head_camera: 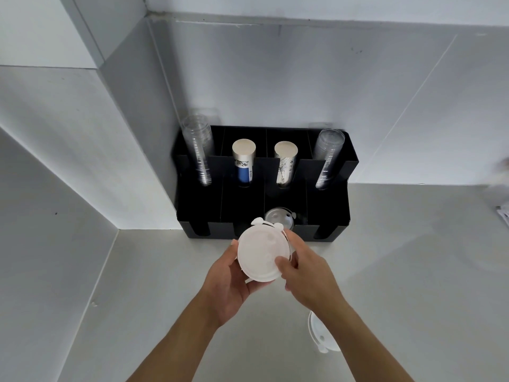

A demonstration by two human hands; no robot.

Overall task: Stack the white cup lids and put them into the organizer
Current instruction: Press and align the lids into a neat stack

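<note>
A stack of white cup lids is held above the counter, just in front of the black organizer. My left hand cups the stack from below and left. My right hand grips its right edge, thumb on top. Another white lid lies on the counter near my right forearm, partly hidden by it. A clear lid sits in the organizer's front compartment, right of centre.
The organizer stands in the wall corner. Its back row holds clear cup stacks at both ends and paper cup stacks between. Grey counter stretches to the right; something blurred and white lies at its far right edge.
</note>
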